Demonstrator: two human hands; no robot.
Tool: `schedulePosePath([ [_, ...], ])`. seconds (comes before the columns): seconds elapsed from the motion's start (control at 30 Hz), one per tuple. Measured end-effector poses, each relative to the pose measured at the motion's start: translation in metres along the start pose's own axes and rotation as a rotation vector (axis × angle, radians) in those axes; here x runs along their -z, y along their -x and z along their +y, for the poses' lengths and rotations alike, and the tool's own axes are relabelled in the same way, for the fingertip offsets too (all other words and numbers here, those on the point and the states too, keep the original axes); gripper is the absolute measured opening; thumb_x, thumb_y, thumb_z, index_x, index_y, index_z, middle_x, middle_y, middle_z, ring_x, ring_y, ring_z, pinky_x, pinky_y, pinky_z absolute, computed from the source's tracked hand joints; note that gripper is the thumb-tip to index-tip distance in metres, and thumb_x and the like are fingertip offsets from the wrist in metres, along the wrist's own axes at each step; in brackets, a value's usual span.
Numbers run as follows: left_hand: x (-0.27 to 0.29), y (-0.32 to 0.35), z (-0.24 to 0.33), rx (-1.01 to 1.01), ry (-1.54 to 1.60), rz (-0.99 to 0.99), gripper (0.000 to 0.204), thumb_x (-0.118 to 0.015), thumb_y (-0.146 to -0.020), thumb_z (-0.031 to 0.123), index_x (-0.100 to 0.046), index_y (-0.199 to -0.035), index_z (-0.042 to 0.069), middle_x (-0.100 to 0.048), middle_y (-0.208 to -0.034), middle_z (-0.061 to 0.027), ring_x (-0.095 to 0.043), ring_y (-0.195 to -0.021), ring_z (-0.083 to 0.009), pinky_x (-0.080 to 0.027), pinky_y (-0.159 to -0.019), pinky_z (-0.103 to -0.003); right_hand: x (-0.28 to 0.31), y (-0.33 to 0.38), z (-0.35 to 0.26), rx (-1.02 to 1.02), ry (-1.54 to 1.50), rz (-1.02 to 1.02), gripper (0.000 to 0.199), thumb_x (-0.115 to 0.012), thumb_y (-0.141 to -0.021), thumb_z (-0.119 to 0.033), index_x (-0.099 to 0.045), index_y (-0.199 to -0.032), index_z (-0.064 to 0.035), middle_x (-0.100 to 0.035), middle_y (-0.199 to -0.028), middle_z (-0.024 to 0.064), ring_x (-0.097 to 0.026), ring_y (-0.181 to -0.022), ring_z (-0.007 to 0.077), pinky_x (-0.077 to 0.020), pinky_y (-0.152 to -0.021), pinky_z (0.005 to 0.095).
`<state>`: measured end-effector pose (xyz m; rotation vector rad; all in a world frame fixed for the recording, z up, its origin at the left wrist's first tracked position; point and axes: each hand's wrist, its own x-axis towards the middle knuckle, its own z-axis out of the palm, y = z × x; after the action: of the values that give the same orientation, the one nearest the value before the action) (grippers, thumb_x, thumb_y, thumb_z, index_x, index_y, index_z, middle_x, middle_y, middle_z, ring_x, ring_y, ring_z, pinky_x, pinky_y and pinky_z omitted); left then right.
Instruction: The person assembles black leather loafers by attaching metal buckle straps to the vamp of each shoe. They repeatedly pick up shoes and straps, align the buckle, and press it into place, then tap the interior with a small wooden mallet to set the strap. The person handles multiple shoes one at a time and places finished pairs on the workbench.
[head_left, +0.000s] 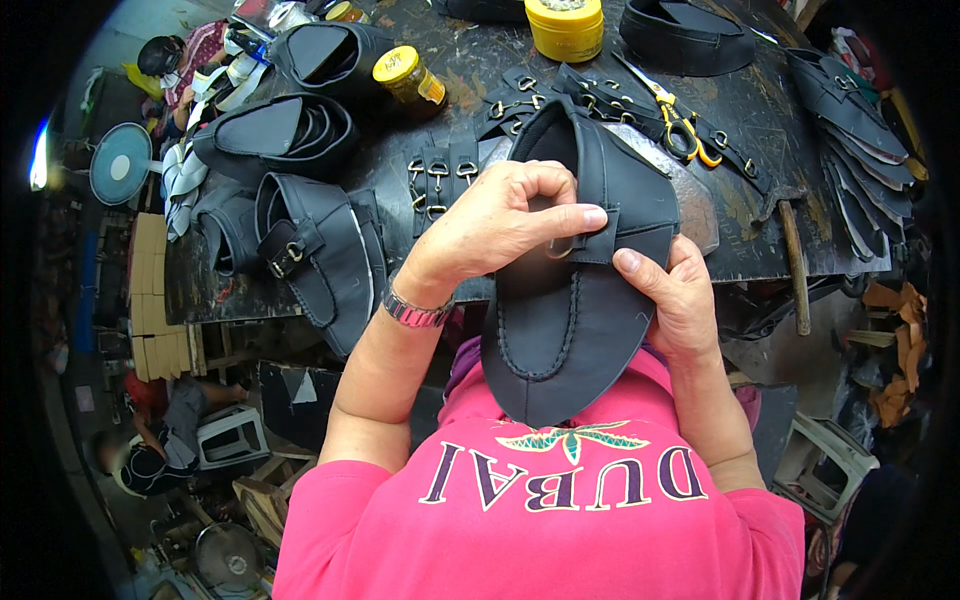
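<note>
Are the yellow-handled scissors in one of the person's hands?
No, the scissors lie on the table, while both the left hand and right hand hold the black shoe upper.

On my dark desk (760,250) lie yellow-handled scissors (678,120), a yellow-lidded jar (408,76), a yellow tub (566,27), buckle straps (440,180) and stacked black uppers (300,240).

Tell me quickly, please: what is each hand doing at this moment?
Left hand: closed, pinching the strap across the black leather shoe upper.
Right hand: closed on the shoe upper's right edge, thumb on top.
</note>
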<state>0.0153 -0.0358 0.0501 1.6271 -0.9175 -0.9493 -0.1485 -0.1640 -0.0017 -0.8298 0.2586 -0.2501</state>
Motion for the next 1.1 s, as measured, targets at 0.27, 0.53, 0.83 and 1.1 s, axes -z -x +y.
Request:
schedulePosePath([
  [0.27, 0.001, -0.001, -0.002, -0.026, 0.013, -0.007, 0.033, -0.073, -0.089, 0.02, -0.056, -0.066, 0.002, -0.048, -0.067, 0.0024, -0.051, -0.061, -0.0056, -0.04, -0.055, -0.024, 0.0, -0.002, 0.002, 0.005, 0.051, 0.011, 0.032, -0.072, -0.084, -0.002, -0.062, -0.114, 0.0024, -0.069, -0.106, 0.0087, -0.066, -0.091, 0.0128, -0.0555, -0.082, 0.028],
  [0.53, 0.0, -0.003, -0.011, -0.096, -0.075, 0.034, 0.033, -0.073, -0.088, 0.019, -0.056, -0.066, 0.002, -0.051, -0.067, 0.0011, -0.053, -0.06, -0.0053, -0.042, -0.054, -0.023, 0.0, -0.007, 0.009, 0.084, 0.17, 0.081, 0.028, -0.071, -0.082, 0.003, -0.065, -0.109, 0.0008, -0.07, -0.102, 0.0074, -0.065, -0.086, 0.011, -0.0546, -0.078, 0.026],
  [0.83, -0.012, 0.001, -0.017, -0.255, -0.312, 0.211, 0.03, -0.076, -0.084, 0.015, -0.056, -0.066, 0.002, -0.053, -0.067, -0.0013, -0.053, -0.06, -0.0071, -0.042, -0.054, -0.024, 0.001, -0.008, 0.009, 0.018, 0.08, 0.125, 0.027, -0.071, -0.081, 0.004, -0.065, -0.107, 0.0002, -0.07, -0.099, 0.0068, -0.066, -0.083, 0.0118, -0.0553, -0.075, 0.0265],
  [1.1, -0.021, 0.004, -0.02, -0.37, -0.508, 0.359, 0.028, -0.078, -0.079, 0.015, -0.056, -0.065, 0.004, -0.053, -0.066, -0.0037, -0.053, -0.065, -0.0149, -0.041, -0.06, -0.03, 0.003, -0.01, 0.007, 0.012, 0.075, 0.138, 0.024, -0.073, -0.083, 0.0, -0.067, -0.106, -0.001, -0.07, -0.098, 0.0057, -0.066, -0.083, 0.0116, -0.0551, -0.074, 0.026],
])
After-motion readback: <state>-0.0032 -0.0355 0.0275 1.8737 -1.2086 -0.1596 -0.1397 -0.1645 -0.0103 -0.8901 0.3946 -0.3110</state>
